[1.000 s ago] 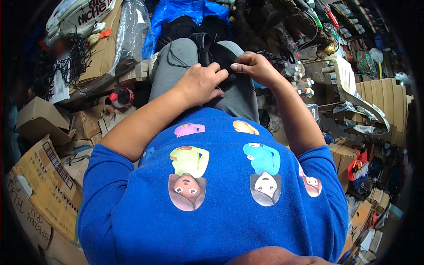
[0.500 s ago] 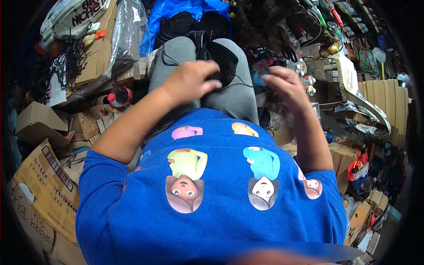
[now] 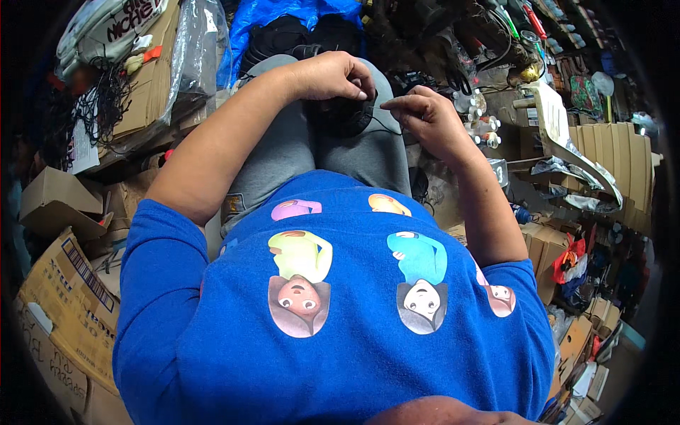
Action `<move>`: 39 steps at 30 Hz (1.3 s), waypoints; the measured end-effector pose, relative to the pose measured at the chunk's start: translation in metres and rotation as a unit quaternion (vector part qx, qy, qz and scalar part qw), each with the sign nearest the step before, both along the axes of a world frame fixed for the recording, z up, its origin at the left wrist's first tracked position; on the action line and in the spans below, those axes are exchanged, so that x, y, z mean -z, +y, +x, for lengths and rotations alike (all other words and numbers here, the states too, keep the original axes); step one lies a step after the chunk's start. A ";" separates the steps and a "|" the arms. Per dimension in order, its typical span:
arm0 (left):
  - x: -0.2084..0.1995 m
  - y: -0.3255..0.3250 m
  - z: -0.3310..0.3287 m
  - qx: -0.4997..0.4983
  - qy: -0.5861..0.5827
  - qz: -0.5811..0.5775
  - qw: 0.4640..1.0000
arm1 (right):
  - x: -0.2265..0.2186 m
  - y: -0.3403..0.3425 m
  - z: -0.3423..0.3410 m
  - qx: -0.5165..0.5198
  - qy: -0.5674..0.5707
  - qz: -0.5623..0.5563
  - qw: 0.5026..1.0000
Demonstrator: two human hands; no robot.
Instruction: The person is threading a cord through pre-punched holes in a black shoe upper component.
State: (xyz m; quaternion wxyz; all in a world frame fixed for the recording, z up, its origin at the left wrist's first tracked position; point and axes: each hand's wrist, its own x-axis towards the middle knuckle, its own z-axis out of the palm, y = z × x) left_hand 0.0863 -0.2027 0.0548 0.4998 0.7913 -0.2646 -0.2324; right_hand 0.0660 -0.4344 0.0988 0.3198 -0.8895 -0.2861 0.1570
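A black item that looks like a shoe (image 3: 341, 122) rests on my grey-trousered thighs, partly covered by my hands. My left hand (image 3: 338, 76) arches over its far side, thumb and fingertips pinched together at its edge. Whatever lies between those fingertips is too small to make out. Just right of the item, my right hand (image 3: 427, 119) is closed in a pinch pointing left. A thin dark thread (image 3: 383, 125) curves from the item to my right fingers. Between the two hands runs a short, fine line, too thin to tell whether it is thread or needle.
Blue plastic sheeting (image 3: 244, 25) and dark bags (image 3: 280, 35) lie beyond my knees. Cardboard boxes (image 3: 64, 202) crowd the left. To the right stand small bottles (image 3: 485, 131), a worn white plastic chair (image 3: 556, 120) and stacked cardboard (image 3: 613, 159).
My left hand has moved away from my body and slightly right, its fingers closing into a pinch. My right hand has come left toward the black item, also pinching now.
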 end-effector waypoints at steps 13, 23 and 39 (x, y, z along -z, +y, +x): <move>0.003 -0.001 0.005 0.026 0.069 -0.021 0.997 | 0.009 0.007 -0.008 0.031 0.013 0.006 0.999; 0.011 0.001 0.006 0.047 0.011 -0.007 0.999 | 0.043 -0.012 0.033 -0.060 0.148 0.083 0.984; -0.007 0.015 -0.077 -0.202 -0.171 0.016 0.964 | 0.026 0.000 -0.017 0.000 -0.051 0.000 0.999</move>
